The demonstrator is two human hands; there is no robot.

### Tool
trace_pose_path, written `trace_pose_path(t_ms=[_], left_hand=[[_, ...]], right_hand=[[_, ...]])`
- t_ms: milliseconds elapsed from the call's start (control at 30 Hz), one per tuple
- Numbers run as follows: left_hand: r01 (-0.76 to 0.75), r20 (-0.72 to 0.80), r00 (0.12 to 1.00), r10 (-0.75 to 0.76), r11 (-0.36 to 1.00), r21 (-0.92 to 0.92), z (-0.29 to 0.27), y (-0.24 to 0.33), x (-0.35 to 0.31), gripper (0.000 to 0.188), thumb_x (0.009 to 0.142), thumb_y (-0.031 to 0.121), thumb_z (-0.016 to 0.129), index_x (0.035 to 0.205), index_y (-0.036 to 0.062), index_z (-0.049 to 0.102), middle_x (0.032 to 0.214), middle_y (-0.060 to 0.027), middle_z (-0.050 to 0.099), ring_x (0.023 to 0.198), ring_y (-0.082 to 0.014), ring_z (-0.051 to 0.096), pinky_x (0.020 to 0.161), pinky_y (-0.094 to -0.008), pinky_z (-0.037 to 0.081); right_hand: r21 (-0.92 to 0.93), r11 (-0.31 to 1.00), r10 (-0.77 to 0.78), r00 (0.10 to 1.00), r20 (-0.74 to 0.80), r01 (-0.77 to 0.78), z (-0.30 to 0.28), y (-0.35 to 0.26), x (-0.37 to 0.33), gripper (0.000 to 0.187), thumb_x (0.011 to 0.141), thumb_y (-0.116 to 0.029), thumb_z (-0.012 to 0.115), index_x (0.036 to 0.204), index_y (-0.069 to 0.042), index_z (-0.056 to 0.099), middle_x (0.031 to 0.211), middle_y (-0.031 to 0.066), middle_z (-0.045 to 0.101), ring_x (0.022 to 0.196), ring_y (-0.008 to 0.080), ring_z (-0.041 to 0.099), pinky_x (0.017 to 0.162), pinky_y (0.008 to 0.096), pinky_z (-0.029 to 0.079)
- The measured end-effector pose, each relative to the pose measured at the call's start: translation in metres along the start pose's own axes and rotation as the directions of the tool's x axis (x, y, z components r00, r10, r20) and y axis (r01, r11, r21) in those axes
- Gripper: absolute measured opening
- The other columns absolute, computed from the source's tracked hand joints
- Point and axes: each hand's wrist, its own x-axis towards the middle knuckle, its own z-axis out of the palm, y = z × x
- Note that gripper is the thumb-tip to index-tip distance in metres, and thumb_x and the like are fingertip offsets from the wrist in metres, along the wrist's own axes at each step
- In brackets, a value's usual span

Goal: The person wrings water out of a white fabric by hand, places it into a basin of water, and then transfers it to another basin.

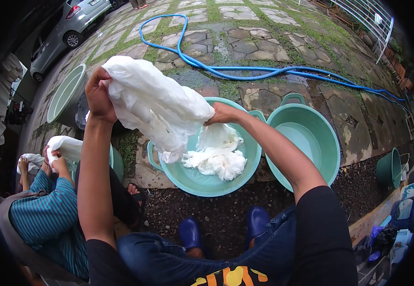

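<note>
A wet white cloth (149, 100) is stretched between my two hands, above and left of a round green basin (168, 183). My left hand (100, 97) is raised and grips its upper left end. Lower down, my right hand (223, 114) is closed on the cloth's right end, over the basin's back rim. Inside the basin lies a crumpled heap of white cloth (221, 162) in shallow water. Whether this heap joins the cloth I hold, I cannot tell. A second green basin (328, 167) stands just to the right with some clear water in it.
At left, a co-worker in a striped sleeve (49, 214) holds white cloth (66, 147) over another basin. A pale green tub (66, 95) leans behind. A blue hose (245, 74) winds across the paving. A dark green bucket (388, 169) stands right; a grey car (68, 28) is parked far left.
</note>
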Motion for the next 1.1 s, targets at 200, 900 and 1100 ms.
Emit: trace_pose_path(t_ms=[200, 900, 1100], left_hand=[[0.219, -0.367, 0.918, -0.150, 0.964, 0.153, -0.040, -0.041, 0.010, 0.025, 0.076, 0.022, 0.050, 0.093, 0.0055, 0.057, 0.088, -0.0084, 0.062, 0.081, -0.0220, 0.060, 0.078, -0.0361, 0.050], [-0.027, -0.012, 0.998, 0.057, 0.637, 0.771, 0.021, -0.155, 0.005, 0.037, 0.076, 0.013, 0.072, 0.109, 0.0021, 0.060, 0.099, -0.0064, 0.066, 0.088, -0.0145, 0.063, 0.078, -0.0311, 0.050], [-0.241, -0.122, 0.924, 0.364, 0.797, 0.554, 0.044, -0.108, 0.021, 0.023, 0.084, 0.011, 0.058, 0.104, -0.0007, 0.062, 0.094, -0.0059, 0.065, 0.083, -0.0124, 0.060, 0.074, -0.0295, 0.048]], right_hand=[[0.352, 0.886, 0.299, 0.952, 0.067, -0.303, -0.054, -0.019, -0.047, 0.037, 0.067, -0.024, 0.081, 0.088, 0.002, 0.067, 0.079, 0.0072, 0.066, 0.067, 0.0151, 0.062, 0.060, 0.0289, 0.050], [0.519, 0.845, -0.153, 0.988, 0.005, 0.128, -0.087, -0.112, -0.033, 0.062, 0.078, -0.036, 0.071, 0.123, 0.000, 0.050, 0.121, 0.0113, 0.055, 0.113, 0.0201, 0.053, 0.100, 0.0336, 0.038], [0.078, 0.972, 0.192, 0.941, 0.279, -0.222, -0.023, -0.001, -0.045, 0.113, 0.059, -0.048, 0.082, 0.144, -0.011, 0.018, 0.148, 0.0149, 0.018, 0.134, 0.0284, 0.024, 0.111, 0.0400, 0.021]])
